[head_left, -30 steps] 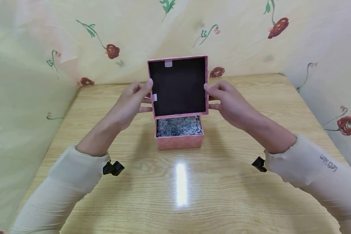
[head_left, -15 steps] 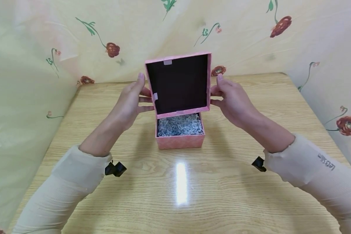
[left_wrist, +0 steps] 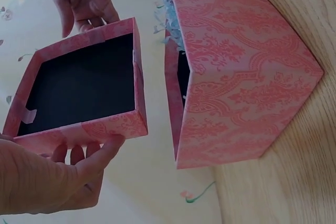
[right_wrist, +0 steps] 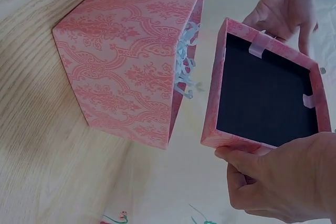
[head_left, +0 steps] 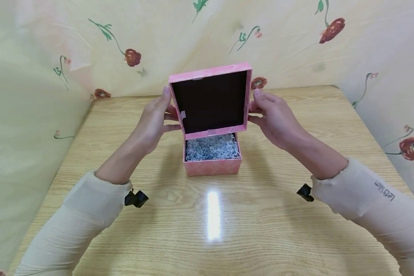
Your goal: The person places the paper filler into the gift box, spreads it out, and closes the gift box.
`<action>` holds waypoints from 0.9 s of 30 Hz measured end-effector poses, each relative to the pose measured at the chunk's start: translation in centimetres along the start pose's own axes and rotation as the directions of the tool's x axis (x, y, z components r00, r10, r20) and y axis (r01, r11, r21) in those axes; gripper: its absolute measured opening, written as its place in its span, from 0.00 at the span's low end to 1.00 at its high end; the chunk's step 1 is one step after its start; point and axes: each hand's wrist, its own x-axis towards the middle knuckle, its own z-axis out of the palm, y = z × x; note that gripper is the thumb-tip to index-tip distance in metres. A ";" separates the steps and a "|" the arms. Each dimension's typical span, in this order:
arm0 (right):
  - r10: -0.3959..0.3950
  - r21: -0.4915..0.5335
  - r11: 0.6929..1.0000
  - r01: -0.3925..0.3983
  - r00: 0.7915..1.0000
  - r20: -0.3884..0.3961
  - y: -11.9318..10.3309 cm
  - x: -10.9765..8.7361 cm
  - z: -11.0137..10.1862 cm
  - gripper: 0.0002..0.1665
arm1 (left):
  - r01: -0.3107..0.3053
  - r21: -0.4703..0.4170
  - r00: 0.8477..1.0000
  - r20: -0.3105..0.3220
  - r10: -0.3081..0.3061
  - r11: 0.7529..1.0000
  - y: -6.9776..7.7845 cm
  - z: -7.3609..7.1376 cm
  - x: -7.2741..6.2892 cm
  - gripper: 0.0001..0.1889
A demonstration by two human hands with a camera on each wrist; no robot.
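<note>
In the head view a pink patterned box lid (head_left: 212, 100) is held up, its black inside facing me, tilted, with small pale tabs along its inner edges. My left hand (head_left: 153, 119) holds its left side with the fingertips, and my right hand (head_left: 276, 117) holds the right side. Behind and below the lid's lower edge stands the pink box (head_left: 212, 167), with pale blue shredded paper (head_left: 212, 147) inside; its back part is hidden by the lid. Both wrist views show a gap between the lid (left_wrist: 84, 85) and the box (right_wrist: 121, 61).
A wood-grain table (head_left: 262, 230) bears the box and shows a bright light reflection in front of it. Flower-printed cloth (head_left: 193, 42) hangs behind and at both sides. A small black device (head_left: 136, 198) sits at the left cuff, another (head_left: 305, 192) at the right.
The lid has tipped so its upper edge leans toward me, showing more of its pink rim. Both thumbs have shifted from its front edges to its sides. The box has stayed put.
</note>
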 end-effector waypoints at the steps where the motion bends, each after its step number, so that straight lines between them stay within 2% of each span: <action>1: 0.000 -0.004 1.000 0.000 1.000 0.003 0.0 0.0 0.0 0.20 | -0.009 -0.004 1.000 0.002 0.009 1.000 0.0 0.0 0.0 0.27; 8: -0.002 -0.041 0.999 0.003 1.000 0.025 0.1 0.0 0.0 0.17 | -0.063 -0.019 0.998 0.028 0.063 0.998 -0.4 -0.1 0.0 0.23; 16: -0.004 -0.031 0.999 0.005 1.000 0.027 0.2 0.0 0.1 0.16 | -0.082 -0.038 0.996 0.043 0.083 0.996 -0.6 -0.2 0.0 0.22; 27: 0.015 -0.098 0.995 -0.007 0.997 0.081 -0.4 -0.3 0.3 0.22 | -0.114 -0.070 0.992 0.039 0.117 0.991 -0.7 -0.5 -0.1 0.19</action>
